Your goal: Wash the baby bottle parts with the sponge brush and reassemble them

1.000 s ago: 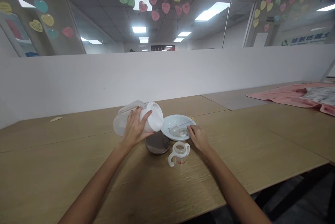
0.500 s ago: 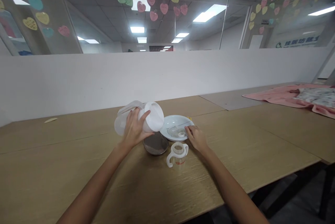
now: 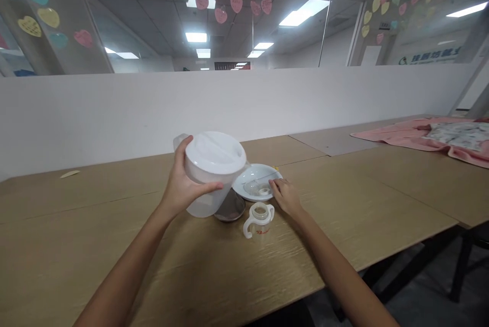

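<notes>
My left hand (image 3: 182, 184) is closed round a white plastic pitcher (image 3: 212, 169) with a lid, held nearly upright just above the table. Partly hidden behind the pitcher's base is a round metal bowl (image 3: 232, 209) with dark contents. A small clear baby cup with two white handles (image 3: 259, 218) stands open in front of the bowl. My right hand (image 3: 284, 195) rests on the near rim of a white plate (image 3: 252, 178), fingers curled, beside small clear parts lying on it.
The long wooden table (image 3: 114, 245) runs along a white partition wall (image 3: 114, 113). A pink cloth (image 3: 431, 138) lies at the far right. A small pale scrap (image 3: 70, 174) lies at the far left. The table's front edge drops off at the right.
The pitcher was tipped on its side over the metal bowl; my left hand has turned it back to nearly upright. My right hand has stayed at the plate.
</notes>
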The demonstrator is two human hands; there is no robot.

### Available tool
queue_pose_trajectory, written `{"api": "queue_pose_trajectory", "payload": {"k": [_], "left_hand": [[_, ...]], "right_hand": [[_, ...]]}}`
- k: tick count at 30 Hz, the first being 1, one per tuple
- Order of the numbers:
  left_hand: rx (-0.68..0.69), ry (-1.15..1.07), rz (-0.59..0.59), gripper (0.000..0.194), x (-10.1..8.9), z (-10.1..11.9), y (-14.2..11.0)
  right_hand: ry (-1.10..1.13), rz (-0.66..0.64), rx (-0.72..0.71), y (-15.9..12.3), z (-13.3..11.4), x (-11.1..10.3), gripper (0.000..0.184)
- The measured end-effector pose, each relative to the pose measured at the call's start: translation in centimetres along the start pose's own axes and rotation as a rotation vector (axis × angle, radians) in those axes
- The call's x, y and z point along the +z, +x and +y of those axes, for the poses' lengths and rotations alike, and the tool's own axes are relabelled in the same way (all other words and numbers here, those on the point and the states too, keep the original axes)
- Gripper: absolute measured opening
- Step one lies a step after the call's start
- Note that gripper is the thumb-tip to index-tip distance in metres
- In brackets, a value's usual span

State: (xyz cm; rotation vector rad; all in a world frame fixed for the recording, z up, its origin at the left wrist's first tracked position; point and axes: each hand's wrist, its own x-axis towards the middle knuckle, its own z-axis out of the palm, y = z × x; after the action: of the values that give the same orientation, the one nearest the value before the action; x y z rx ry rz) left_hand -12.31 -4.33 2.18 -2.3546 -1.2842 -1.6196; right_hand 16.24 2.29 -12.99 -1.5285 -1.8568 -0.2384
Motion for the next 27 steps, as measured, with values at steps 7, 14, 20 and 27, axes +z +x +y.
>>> {"api": "queue_pose_trajectory", "payload": {"k": [7, 14, 20, 27], "left_hand": [[0.294, 0.209, -0.281, 0.103, 0.7, 1.6, -1.2], [0.395, 0.289, -0.332, 0.096, 0.5, 1.7, -1.3], [0.434, 0.312, -0.365, 0.091, 0.6, 2.2, -1.3], [0.526, 0.333, -0.372, 0.081, 0.7, 2.5, -1.3]], "right_hand": [[0.026, -0.011, 0.003, -0.1, -0.1, -0.2, 0.047], [0.041, 0.0, 0.004, -0.1, -0.3, -0.5, 0.046], [0.049, 0.004, 0.0, 0.0, 0.0, -0.2, 0.046], [0.051, -0.003, 0.002, 0.0, -0.1, -0.3, 0.049]]}}
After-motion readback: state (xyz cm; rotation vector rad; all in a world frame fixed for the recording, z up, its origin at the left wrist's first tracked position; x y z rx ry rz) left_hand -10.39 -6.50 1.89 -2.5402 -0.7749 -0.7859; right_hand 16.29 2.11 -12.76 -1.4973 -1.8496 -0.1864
